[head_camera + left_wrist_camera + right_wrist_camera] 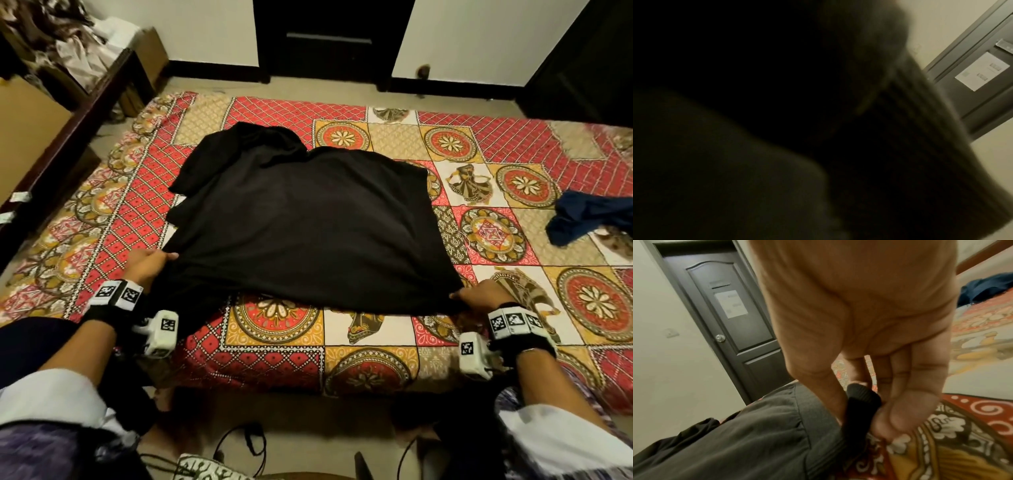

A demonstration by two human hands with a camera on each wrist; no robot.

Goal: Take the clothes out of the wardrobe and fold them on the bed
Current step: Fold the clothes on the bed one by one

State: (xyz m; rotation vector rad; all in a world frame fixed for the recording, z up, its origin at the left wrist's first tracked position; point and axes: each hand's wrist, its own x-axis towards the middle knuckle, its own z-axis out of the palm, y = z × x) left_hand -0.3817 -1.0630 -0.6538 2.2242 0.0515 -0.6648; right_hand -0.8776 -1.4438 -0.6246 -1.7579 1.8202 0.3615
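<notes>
Head view shows a black shirt (pixel 308 222) spread flat on the bed (pixel 376 359), its length running away from the person. The left hand (pixel 147 265) and right hand (pixel 479 294) each pinch a near hem corner, though the left wrist view is too dark to confirm. Open bedspread lies beyond for folding; a blue garment (pixel 589 216) sits well right.

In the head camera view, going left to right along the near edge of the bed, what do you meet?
Left hand gripping one corner of the black garment → the black garment → right hand pinching its other corner → blue garment farther right on the patterned bedspread.
</notes>
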